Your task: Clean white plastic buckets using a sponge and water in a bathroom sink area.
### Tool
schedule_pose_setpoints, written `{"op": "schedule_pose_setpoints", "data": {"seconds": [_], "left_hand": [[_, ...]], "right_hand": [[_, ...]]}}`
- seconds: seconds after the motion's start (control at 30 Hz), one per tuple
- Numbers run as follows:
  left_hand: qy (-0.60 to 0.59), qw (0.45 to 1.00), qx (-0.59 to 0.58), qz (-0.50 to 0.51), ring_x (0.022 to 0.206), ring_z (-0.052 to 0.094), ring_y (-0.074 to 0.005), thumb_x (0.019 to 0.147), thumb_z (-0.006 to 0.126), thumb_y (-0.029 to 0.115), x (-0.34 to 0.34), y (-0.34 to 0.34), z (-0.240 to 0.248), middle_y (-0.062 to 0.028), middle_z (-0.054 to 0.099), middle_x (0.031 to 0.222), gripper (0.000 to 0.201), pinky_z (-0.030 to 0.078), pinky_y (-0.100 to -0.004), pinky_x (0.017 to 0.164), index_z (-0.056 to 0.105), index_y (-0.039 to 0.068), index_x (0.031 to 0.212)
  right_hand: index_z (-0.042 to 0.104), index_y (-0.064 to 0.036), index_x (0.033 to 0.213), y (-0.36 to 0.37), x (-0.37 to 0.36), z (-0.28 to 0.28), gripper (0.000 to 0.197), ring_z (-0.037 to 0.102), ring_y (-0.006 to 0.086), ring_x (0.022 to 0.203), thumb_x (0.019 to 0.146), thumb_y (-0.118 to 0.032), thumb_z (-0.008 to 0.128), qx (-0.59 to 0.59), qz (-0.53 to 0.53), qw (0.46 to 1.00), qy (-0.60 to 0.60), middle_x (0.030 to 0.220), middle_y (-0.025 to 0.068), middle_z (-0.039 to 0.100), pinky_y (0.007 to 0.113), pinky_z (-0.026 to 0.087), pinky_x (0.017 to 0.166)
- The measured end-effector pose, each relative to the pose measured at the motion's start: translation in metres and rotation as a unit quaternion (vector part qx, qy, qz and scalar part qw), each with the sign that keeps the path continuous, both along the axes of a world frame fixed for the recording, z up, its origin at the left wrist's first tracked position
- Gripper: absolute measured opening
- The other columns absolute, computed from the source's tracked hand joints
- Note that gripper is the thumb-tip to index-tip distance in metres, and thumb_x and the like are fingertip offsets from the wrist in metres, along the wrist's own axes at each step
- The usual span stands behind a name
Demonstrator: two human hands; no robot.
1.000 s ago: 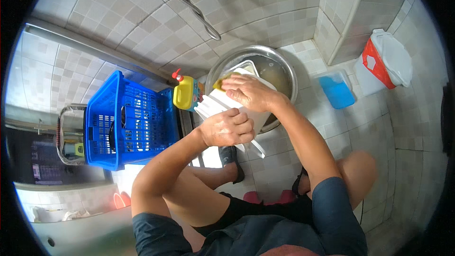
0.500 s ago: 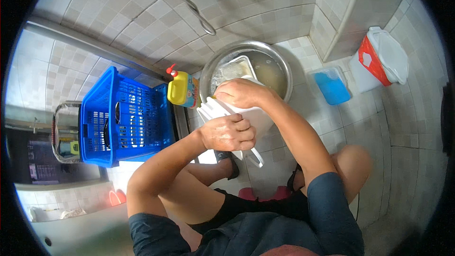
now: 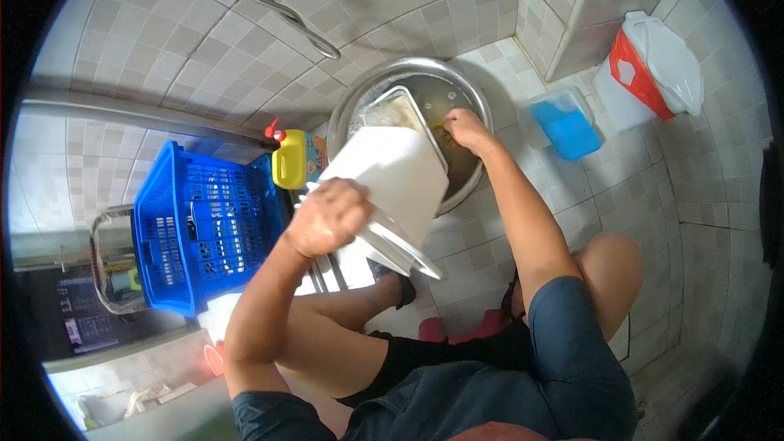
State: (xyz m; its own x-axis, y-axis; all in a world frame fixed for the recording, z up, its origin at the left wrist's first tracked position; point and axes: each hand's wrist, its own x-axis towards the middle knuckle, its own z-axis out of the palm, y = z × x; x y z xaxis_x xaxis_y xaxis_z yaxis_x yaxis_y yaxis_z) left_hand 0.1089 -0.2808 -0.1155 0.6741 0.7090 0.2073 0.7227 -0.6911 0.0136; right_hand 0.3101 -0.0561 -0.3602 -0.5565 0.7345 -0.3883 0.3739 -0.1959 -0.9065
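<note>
My left hand (image 3: 331, 216) is closed around the rim end of a white plastic bin (image 3: 384, 171). The bin is tilted, its smooth outside up and its far end over a round metal basin (image 3: 480, 88) of cloudy, sudsy water. Inside the basin lies a white-rimmed tray or lid (image 3: 427, 132), partly hidden by the bin. At the basin's right side my right hand (image 3: 468, 129) reaches down to the water, fingers bent together. A bit of something yellow (image 3: 442, 127) shows at its fingertips, too small to name.
Left of the basin stand a yellow jug with a red cap (image 3: 290, 159) and a blue plastic basket (image 3: 192, 233). To its right are a clear tub holding something blue (image 3: 567, 126) and a lidded white bucket with a red band (image 3: 637, 77). A metal hose (image 3: 269, 4) hangs by the tiled wall.
My right hand has left the white bin and moved right, down into the basin. My left hand has shifted left with the bin, whose broad side now shows.
</note>
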Motion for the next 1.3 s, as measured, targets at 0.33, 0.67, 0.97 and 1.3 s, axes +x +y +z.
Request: {"op": "schedule_pose_setpoints", "data": {"seconds": [0.33, 0.67, 0.97, 1.3], "left_hand": [[-0.307, 0.835, 0.014, 0.457, 0.079, 0.06, -0.0153, 0.076, 0.064, -0.01, -0.09, 0.001, -0.02, -0.0072, 0.064, 0.088, 0.024, 0.049, -0.0296, 0.072, 0.06, 0.002, 0.096], [-0.637, 0.499, -0.09, 0.581, 0.104, 0.066, -0.0283, 0.088, 0.062, 0.007, -0.133, 0.003, -0.039, -0.0178, 0.065, 0.117, 0.045, 0.053, -0.0379, 0.089, 0.055, -0.005, 0.131], [-0.729, 0.355, -0.178, 0.557, 0.123, 0.059, -0.0387, 0.098, 0.046, 0.016, -0.12, 0.014, -0.045, -0.0249, 0.054, 0.138, 0.051, 0.053, -0.0528, 0.095, 0.041, -0.008, 0.142], [-0.769, 0.311, -0.183, 0.529, 0.11, 0.06, -0.0368, 0.098, 0.036, 0.018, -0.105, 0.033, -0.045, -0.0237, 0.053, 0.132, 0.045, 0.058, -0.0501, 0.082, 0.043, 0.002, 0.139]], "right_hand": [[0.067, 0.0047, 0.11, -0.021, -0.011, -0.072, 0.028, 0.063, 0.0437, 0.112, 0.089, -0.011, 0.057, 0.322, -0.062, 0.913, -0.244, 0.123, 0.029, 0.064, 0.052, 0.049, 0.101], [0.07, 0.0029, 0.105, 0.004, -0.043, -0.03, 0.028, 0.065, 0.0248, 0.087, 0.087, -0.012, 0.055, -0.142, -0.151, 0.97, 0.13, 0.097, 0.0149, 0.07, 0.04, 0.052, 0.079], [0.058, 0.003, 0.128, -0.057, -0.082, 0.131, 0.056, 0.054, 0.0334, 0.121, 0.108, -0.043, 0.033, 0.091, -0.046, 0.915, 0.389, 0.129, 0.0222, 0.06, 0.041, 0.039, 0.108], [0.017, 0.0136, 0.151, -0.148, -0.096, 0.17, 0.079, 0.016, 0.0485, 0.148, 0.107, -0.049, 0.032, 0.325, -0.091, 0.874, 0.35, 0.156, 0.0357, 0.02, 0.05, 0.014, 0.123]]}}
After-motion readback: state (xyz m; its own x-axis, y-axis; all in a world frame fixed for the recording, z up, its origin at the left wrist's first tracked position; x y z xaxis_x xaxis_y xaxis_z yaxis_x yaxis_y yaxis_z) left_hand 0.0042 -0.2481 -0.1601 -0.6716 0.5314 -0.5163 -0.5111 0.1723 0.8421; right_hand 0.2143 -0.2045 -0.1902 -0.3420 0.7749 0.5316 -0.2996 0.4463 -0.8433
